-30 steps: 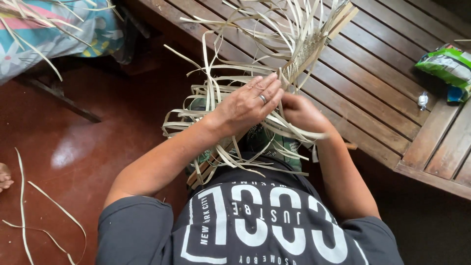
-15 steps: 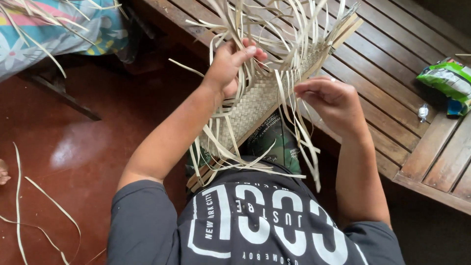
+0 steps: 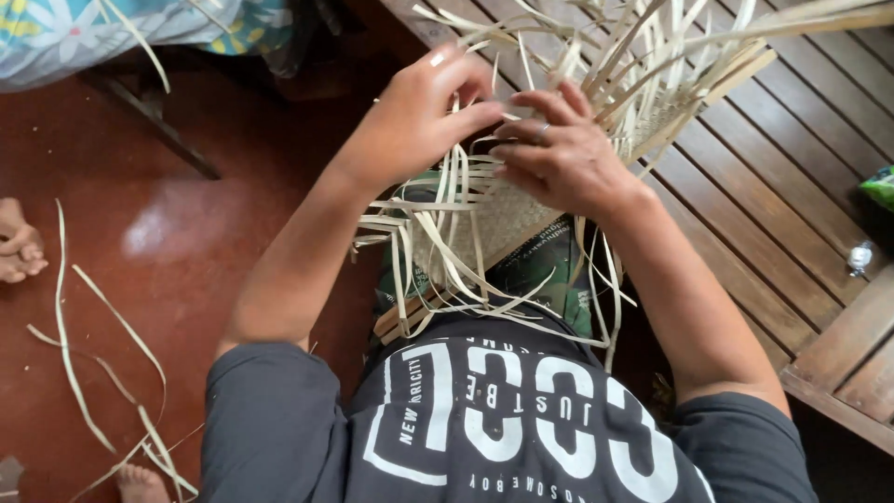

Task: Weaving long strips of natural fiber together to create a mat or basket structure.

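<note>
The left hand point(image 3: 424, 116) and the right hand point(image 3: 563, 154) meet over a half-woven mat point(image 3: 494, 219) of pale flat strips, held up off the lap above the dark shirt point(image 3: 484, 419). The mat's long axis runs on a slant, from a stiff edge near the belly up and away to the right, where the loose strips point(image 3: 652, 65) fan out over the slatted wooden counter point(image 3: 745, 214).

The left hand's grip is pinched on a few strips at the upper edge of the woven part, thumb pointing toward the right hand. The right hand lies fingers-down on the weave just beside it, a ring showing on one finger; its fingertips curl among the strips, but whether it clasps any or only presses on them I cannot tell. The two hands nearly touch, and the woven patch lies directly below both, toward the body, with the right hand resting more squarely on it.

More free strips hang down from the near edge of the mat toward the lap. To the left, stray strips point(image 3: 84, 373) lie on the red floor point(image 3: 168, 233), near another person's bare foot point(image 3: 19, 247). A green packet point(image 3: 880, 186) sits at the far right of the counter.
</note>
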